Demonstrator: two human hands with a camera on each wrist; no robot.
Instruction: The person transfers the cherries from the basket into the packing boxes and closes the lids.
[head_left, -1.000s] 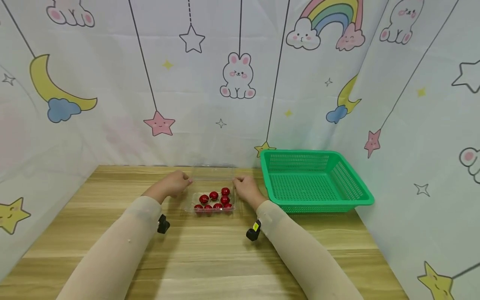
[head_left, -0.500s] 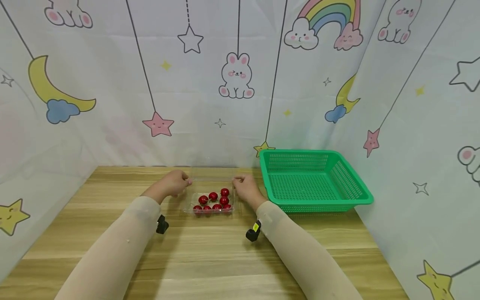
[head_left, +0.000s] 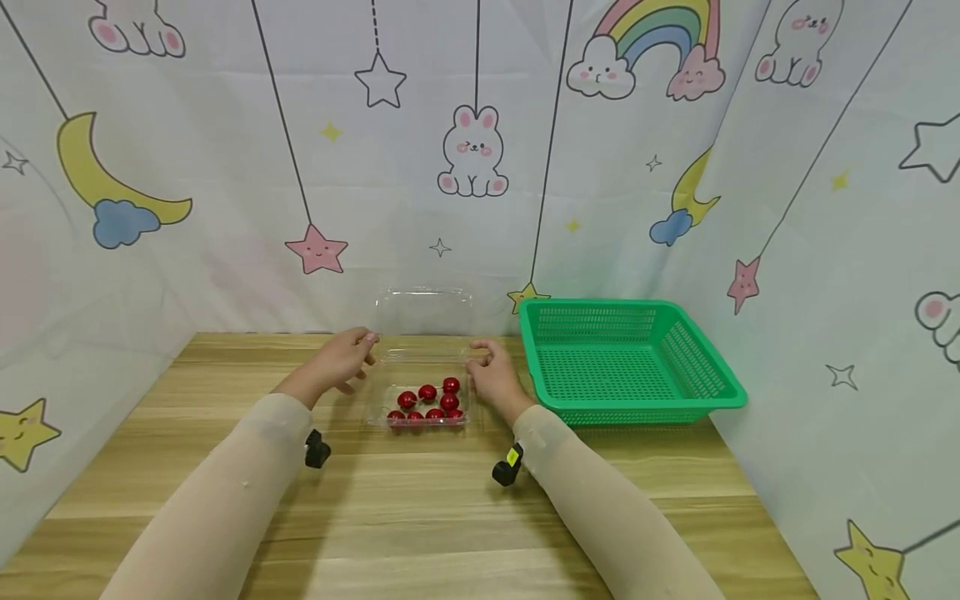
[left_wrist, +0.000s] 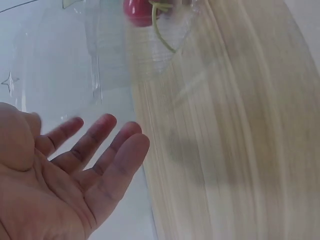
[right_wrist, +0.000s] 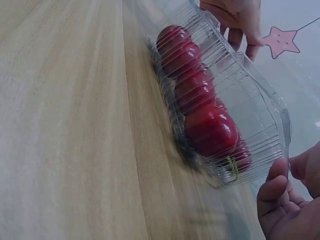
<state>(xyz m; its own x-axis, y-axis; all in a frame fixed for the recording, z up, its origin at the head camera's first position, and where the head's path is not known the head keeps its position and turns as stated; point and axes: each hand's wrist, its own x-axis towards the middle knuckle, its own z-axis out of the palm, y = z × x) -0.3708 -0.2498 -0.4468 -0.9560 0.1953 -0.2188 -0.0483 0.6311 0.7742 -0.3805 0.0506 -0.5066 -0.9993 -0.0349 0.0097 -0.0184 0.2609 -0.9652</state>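
Note:
On the table stands a clear plastic clamshell box (head_left: 420,423) with its transparent lid (head_left: 424,310) raised at the back. Inside lie several red cherries (head_left: 427,392), some with green stems. My right hand (head_left: 495,379) is at the box's right back corner, and in the right wrist view its curled fingers (right_wrist: 272,192) pinch the rim there. Off the left back corner, my left hand (head_left: 337,362) has its fingers spread and relaxed. The left wrist view shows its palm bare, with the fingertips (left_wrist: 135,145) apart from the box.
To the right of the box sits a green plastic basket (head_left: 607,375) with mesh sides. A white curtain (head_left: 420,208) with cartoon prints hangs behind and beside the wooden table (head_left: 420,517).
The lid has swung up and now stands higher at the back. My left hand has let go of the box edge and drawn left with its fingers opened. My right index finger has lifted.

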